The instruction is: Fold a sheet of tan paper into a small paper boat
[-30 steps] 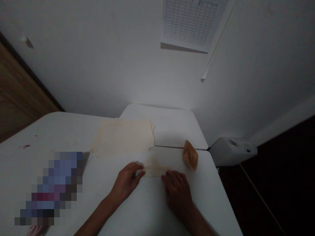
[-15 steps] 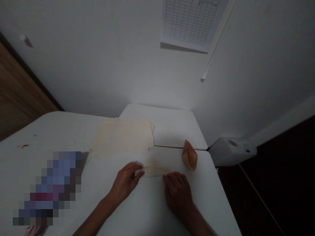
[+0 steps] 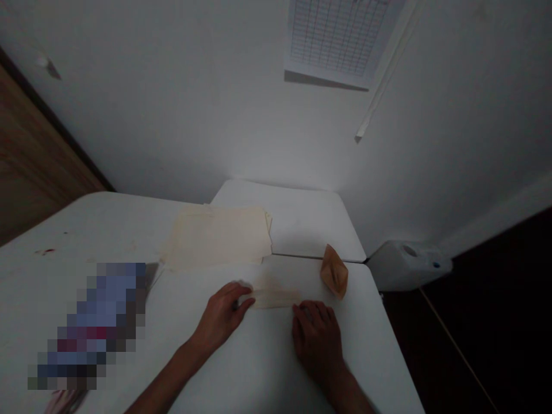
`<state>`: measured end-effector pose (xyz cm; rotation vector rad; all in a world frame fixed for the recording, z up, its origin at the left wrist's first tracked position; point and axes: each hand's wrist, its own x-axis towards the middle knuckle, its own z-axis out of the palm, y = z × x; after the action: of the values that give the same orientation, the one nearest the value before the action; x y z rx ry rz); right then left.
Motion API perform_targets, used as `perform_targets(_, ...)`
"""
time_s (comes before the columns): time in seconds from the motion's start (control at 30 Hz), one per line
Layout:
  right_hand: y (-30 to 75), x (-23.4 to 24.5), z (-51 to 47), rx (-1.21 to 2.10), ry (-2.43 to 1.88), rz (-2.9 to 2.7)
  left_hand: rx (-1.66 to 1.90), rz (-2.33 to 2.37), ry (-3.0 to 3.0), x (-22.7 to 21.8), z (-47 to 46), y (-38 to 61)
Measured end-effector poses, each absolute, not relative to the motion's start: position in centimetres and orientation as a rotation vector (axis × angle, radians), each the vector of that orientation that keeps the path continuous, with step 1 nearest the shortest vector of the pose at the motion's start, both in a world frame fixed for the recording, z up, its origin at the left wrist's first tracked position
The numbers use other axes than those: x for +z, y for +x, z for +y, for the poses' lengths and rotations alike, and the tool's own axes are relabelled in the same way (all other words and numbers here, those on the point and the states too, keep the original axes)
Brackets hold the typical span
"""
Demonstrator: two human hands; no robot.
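A folded strip of pale tan paper (image 3: 276, 298) lies flat on the white table in front of me. My left hand (image 3: 224, 307) pinches the strip's left end between thumb and fingers. At the lower right corner of the strip, my right hand (image 3: 317, 333) has its fingers bent together, the fingertips pressed to the paper's edge; its thumb is partly hidden. Just beyond the right hand stands a brown folded paper boat (image 3: 334, 273), which neither hand touches.
A stack of cream paper sheets (image 3: 219, 238) lies behind the left hand. A pixelated blue item (image 3: 97, 322) is on the left of the table (image 3: 241, 368). Beyond the table's right edge stands a white plastic container (image 3: 414, 267). A printed chart (image 3: 336, 40) hangs on the wall.
My right hand has slid slightly right along the paper's lower edge, towards the corner. The left hand keeps its hold on the left end. The view has shifted a little.
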<state>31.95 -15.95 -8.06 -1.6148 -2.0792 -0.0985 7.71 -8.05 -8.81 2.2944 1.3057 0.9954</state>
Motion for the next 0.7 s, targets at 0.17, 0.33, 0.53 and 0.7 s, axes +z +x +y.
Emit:
perform_targets(0.17, 32.3, -8.3, -16.0, -0.167, -1.657, -2.008, 0.998, 1.304, 2.284, -8.9, -8.1, 7.6)
perform_targets(0.33, 32.3, -7.9, -15.1, -0.198, -1.673, -1.967, 1.007, 1.301, 2.276, -8.8, -8.1, 7.7)
perform_targets(0.53, 30.3, -7.2, -13.5, -0.005, -1.418, -2.124, 0.989, 1.312, 2.268, -8.9, -8.0, 7.8)
perform_targets(0.7, 28.7, -6.9, -13.1, 0.126, -1.247, -2.319, 0.994, 1.301, 2.247, -8.7, -8.0, 7.8)
